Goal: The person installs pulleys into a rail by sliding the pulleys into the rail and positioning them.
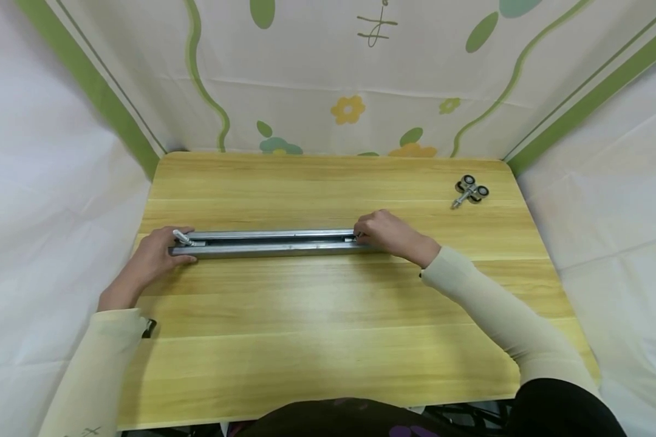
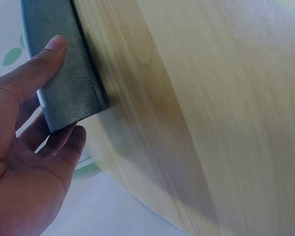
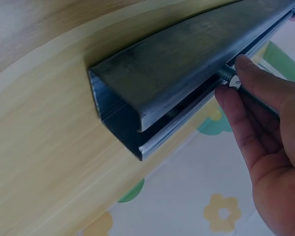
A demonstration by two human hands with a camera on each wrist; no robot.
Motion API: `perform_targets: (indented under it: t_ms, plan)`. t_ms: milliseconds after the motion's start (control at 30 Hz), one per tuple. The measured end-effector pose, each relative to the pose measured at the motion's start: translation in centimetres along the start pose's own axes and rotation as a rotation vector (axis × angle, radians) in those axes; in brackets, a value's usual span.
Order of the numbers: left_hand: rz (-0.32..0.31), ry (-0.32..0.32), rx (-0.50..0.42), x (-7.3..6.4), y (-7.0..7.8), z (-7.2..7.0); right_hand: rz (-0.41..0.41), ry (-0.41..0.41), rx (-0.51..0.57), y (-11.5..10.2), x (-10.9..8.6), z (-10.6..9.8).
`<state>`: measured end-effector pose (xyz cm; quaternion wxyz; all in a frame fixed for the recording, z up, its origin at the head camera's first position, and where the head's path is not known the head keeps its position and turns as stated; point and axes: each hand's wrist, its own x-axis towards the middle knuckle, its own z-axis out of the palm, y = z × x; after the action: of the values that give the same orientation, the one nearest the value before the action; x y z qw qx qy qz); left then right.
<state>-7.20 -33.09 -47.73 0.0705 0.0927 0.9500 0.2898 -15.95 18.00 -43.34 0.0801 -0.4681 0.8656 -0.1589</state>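
A long steel channel rail lies crosswise on the table, its slot facing up. My left hand grips the rail's left end, thumb on the near side wall and fingers round the far side. Out of the slot there, a threaded bolt sticks up at a tilt. Toward the right end, my right hand pinches a second threaded bolt with a nut between thumb and fingers. This bolt also comes out of the slot; its lower end is hidden inside the rail. The rail's right end looks open and hollow in the right wrist view.
A loose roller trolley with black wheels and a bolt lies at the table's back right. Wood-grain tabletop surrounds the rail. White cloth with a printed floral pattern stands behind the table, and white sheets hang at both sides.
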Motion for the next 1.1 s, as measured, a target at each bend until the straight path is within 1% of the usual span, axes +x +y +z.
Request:
perform_targets:
  t_ms: [133, 433, 567, 767, 933, 1100]
  plan:
    - [-0.002, 0.002, 0.0, -0.1, 0.0, 0.0, -0.006, -0.004, -0.008, -0.4, 0.6, 0.3]
    - [0.018, 0.022, 0.011, -0.1, -0.2, 0.2, -0.003, -0.018, -0.001, -1.1, 1.8, 0.7]
    - [0.025, 0.022, 0.015, 0.1, -0.4, 0.2, -0.007, -0.025, -0.01, -1.2, 2.1, 0.8]
    - [0.041, 0.033, 0.008, 0.2, -0.2, 0.3, -0.001, -0.032, 0.001, -1.2, 2.2, 0.8]
    - [0.026, 0.015, 0.011, 0.3, -0.2, 0.3, 0.006, -0.03, 0.016, -1.3, 2.4, 0.8]
    - [0.017, 0.01, 0.018, 0.2, -0.2, 0.1, -0.013, -0.019, 0.026, -1.7, 3.0, 1.0]
